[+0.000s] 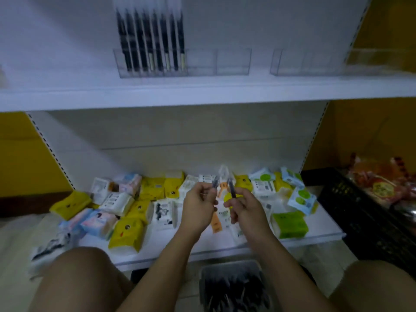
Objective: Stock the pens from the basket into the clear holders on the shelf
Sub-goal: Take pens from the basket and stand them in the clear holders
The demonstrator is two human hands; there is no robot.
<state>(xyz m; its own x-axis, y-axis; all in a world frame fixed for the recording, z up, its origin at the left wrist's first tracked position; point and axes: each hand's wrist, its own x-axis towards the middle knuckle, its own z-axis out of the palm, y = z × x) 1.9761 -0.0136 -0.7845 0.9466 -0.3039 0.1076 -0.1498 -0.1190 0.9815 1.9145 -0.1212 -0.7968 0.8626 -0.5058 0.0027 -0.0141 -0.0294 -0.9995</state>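
Left hand (198,206) and right hand (245,210) hung close together, the left pinching a dark pen (215,183), the right pinching a second pen (232,192). Just beyond and beneath them lay the white lower shelf (319,235), strewn with tissue packs (126,233). Nearer the person, below the hands, sat the grey basket (208,270) of pens. High above, the upper shelf (202,93) carried clear holders (231,63); upright pens (150,39) filled the left end. A black crate (360,212) stood to the right, yellow wall (360,136) behind.
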